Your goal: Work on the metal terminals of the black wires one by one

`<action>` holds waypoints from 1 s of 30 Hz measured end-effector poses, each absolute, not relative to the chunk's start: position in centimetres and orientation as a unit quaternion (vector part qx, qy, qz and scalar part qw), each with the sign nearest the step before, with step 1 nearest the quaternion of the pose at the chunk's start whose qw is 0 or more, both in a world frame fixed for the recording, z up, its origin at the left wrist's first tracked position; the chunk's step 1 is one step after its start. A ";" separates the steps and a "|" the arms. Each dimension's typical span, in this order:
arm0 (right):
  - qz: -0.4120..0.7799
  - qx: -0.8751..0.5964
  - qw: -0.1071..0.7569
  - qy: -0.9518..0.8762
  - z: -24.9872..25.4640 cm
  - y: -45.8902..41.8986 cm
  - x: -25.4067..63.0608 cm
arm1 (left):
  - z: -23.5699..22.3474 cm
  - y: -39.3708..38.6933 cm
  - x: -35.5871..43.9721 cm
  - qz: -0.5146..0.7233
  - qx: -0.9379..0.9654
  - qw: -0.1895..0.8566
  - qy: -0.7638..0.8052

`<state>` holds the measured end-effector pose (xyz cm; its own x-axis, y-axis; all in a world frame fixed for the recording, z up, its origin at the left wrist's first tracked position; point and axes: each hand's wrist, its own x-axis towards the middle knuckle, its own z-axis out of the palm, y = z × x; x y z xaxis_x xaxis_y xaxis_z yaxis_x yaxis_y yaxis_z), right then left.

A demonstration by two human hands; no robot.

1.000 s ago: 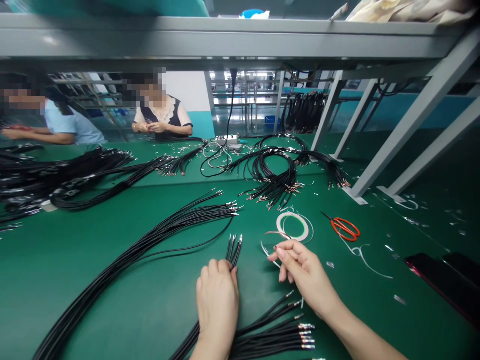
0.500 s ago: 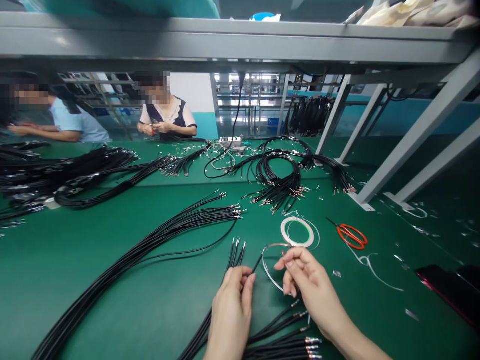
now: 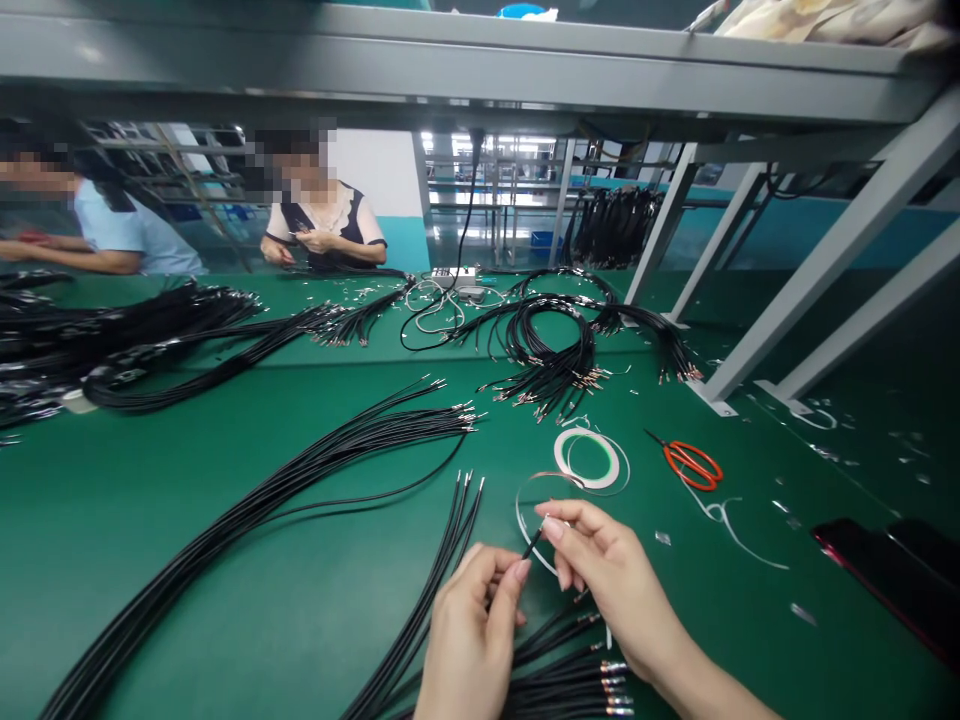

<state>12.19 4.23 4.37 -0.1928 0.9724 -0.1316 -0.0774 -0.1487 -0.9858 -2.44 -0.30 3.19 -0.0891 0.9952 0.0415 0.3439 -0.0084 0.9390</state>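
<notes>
My left hand [image 3: 472, 625] pinches a thin black cable [image 3: 531, 545] between thumb and fingers, its metal tip pointing up and right. My right hand [image 3: 607, 575] is curled just beside it, fingertips meeting the cable's tip and a thin strip of tape [image 3: 525, 500] that loops back to a white tape roll [image 3: 587, 458]. A few black cables [image 3: 450, 540] lie flat to the left of my hands. A bundle with metal terminals [image 3: 577, 675] lies under my wrists.
A long bundle of black cables [image 3: 300, 480] sweeps across the green mat. Coiled cables [image 3: 555, 350] lie further back. Orange scissors [image 3: 694, 462] sit right of the tape roll, a dark phone [image 3: 885, 570] at far right. Two people work across the table. A grey shelf frame [image 3: 825, 260] stands overhead.
My left hand lifted one cable off the mat and brought it right to my right hand. The right hand's fingertips closed on the cable's tip with the tape strip.
</notes>
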 end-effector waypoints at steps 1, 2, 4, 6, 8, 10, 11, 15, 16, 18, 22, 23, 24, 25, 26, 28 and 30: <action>0.599 -0.461 0.440 -0.484 4.4 4.2 12.1 | 3.2 -0.3 -2.4 0.434 0.568 0.373 0.592; 0.598 -0.459 0.444 -0.484 4.3 4.3 12.1 | 3.2 -0.4 -2.4 0.433 0.571 0.373 0.589; 0.598 -0.459 0.446 -0.482 4.2 4.3 12.1 | 3.2 -0.4 -2.5 0.431 0.574 0.373 0.587; 0.605 -0.460 0.437 -0.480 4.1 4.4 12.1 | 3.2 -0.4 -2.5 0.426 0.576 0.372 0.590; 0.616 -0.460 0.422 -0.481 4.1 4.5 12.3 | 3.1 -0.3 -2.5 0.419 0.580 0.369 0.593; 0.627 -0.452 0.407 -0.486 4.1 4.6 12.5 | 3.1 -0.2 -2.5 0.416 0.580 0.369 0.595; 0.631 -0.448 0.400 -0.490 4.2 4.7 12.7 | 3.1 -0.2 -2.6 0.415 0.579 0.371 0.596; 0.615 -0.452 0.411 -0.499 4.5 4.8 12.9 | 3.0 -0.1 -2.6 0.416 0.572 0.382 0.594; 0.604 -0.455 0.421 -0.500 4.5 4.7 12.8 | 3.0 -0.1 -2.6 0.418 0.571 0.386 0.593; 0.595 -0.449 0.430 -0.509 4.4 4.7 12.6 | 2.8 -0.1 -2.6 0.424 0.566 0.396 0.586; 0.613 -0.423 0.401 -0.533 4.0 4.7 12.6 | 2.6 -0.1 -2.5 0.435 0.554 0.421 0.572; 0.613 -0.426 0.402 -0.530 4.0 4.8 12.7 | 2.6 -0.1 -2.5 0.435 0.549 0.426 0.572; 0.610 -0.434 0.407 -0.524 4.1 4.9 12.8 | 2.6 -0.2 -2.5 0.435 0.546 0.430 0.573; 0.602 -0.443 0.415 -0.518 4.2 5.0 12.9 | 2.6 -0.2 -2.5 0.434 0.544 0.433 0.573; 0.594 -0.449 0.424 -0.515 4.3 5.0 12.9 | 2.6 -0.2 -2.5 0.433 0.546 0.433 0.572; 0.584 -0.452 0.434 -0.517 4.6 5.1 12.9 | 2.7 -0.2 -2.4 0.429 0.555 0.431 0.568; 0.591 -0.447 0.430 -0.516 4.7 5.0 12.8 | 2.7 -0.2 -2.3 0.426 0.563 0.427 0.565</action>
<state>12.84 5.01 4.72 -0.2316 0.9691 -0.0845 -0.0474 -0.0980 -0.9941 -2.33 -0.20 2.74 -0.0018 1.0000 -0.0035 0.2730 0.0039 0.9620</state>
